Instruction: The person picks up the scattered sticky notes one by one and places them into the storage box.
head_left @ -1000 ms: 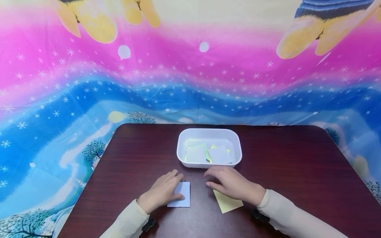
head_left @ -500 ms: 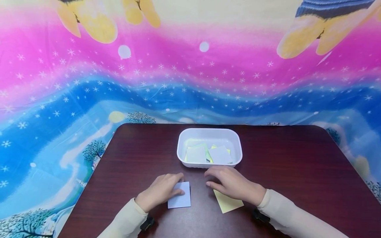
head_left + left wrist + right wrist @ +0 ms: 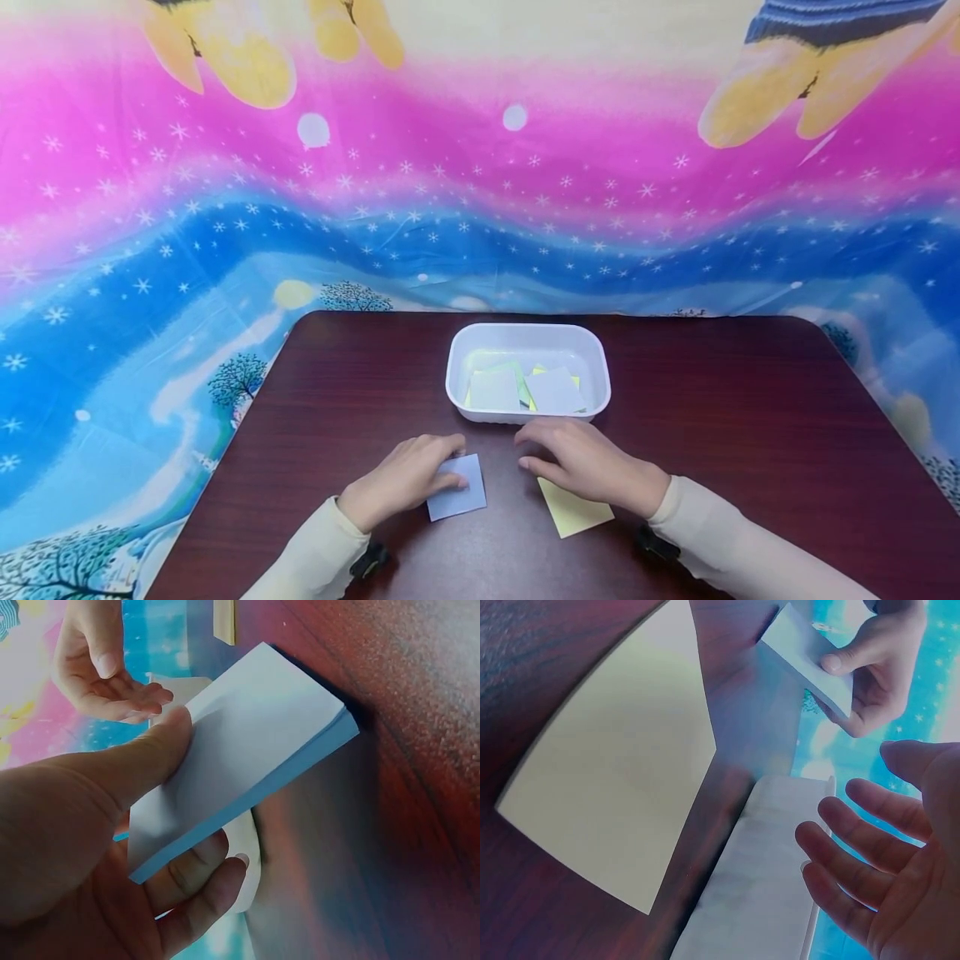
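Observation:
My left hand (image 3: 397,477) pinches a pale blue sticky note pad (image 3: 463,500), thumb on top and fingers beneath. In the left wrist view this pad (image 3: 240,742) is tilted, showing its thick edge, and is raised from the table. My right hand (image 3: 592,460) holds nothing; the right wrist view shows its fingers (image 3: 866,840) spread and loosely bent. Below it on the table lies a pale yellow sticky note pad (image 3: 577,512), partly covered by the hand in the head view. The right wrist view shows the yellow pad (image 3: 622,765) apart from the fingers.
Beyond both hands stands a white plastic tray (image 3: 453,379) with several white, green and yellow note pads (image 3: 553,390) inside. Dark brown table (image 3: 337,392) spreads around it. A colourful printed cloth (image 3: 480,200) hangs behind the table's far edge.
The left hand's fingers have drawn in around the blue sticky note pad. The pad has been lifted and turned slightly, moving a little right. My right hand and the yellow pad have stayed put.

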Action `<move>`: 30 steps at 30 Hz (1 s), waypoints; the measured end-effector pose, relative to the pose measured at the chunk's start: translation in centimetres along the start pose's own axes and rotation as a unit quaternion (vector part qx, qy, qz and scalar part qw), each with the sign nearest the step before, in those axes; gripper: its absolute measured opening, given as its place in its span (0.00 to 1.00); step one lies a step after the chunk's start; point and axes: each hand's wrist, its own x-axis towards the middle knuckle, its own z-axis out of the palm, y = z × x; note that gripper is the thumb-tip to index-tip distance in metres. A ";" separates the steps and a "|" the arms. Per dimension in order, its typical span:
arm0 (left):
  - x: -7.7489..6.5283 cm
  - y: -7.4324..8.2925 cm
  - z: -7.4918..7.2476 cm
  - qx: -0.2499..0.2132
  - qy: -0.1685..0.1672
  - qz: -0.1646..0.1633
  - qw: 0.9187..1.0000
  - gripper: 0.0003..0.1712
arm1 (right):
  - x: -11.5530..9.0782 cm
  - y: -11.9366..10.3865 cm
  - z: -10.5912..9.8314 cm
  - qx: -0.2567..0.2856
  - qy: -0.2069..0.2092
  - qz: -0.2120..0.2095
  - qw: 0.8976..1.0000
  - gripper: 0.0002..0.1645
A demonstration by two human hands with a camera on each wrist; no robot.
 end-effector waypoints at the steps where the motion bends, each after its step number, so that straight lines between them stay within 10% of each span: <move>1: 0.0 0.0 0.0 -0.003 -0.002 -0.001 1.000 0.17 | 0.0 0.0 0.0 0.000 0.000 0.000 1.000 0.16; 30: 0.9 0.6 -1.8 0.001 0.001 0.012 1.000 0.15 | 0.7 0.1 -0.5 -0.017 0.008 -0.015 1.000 0.16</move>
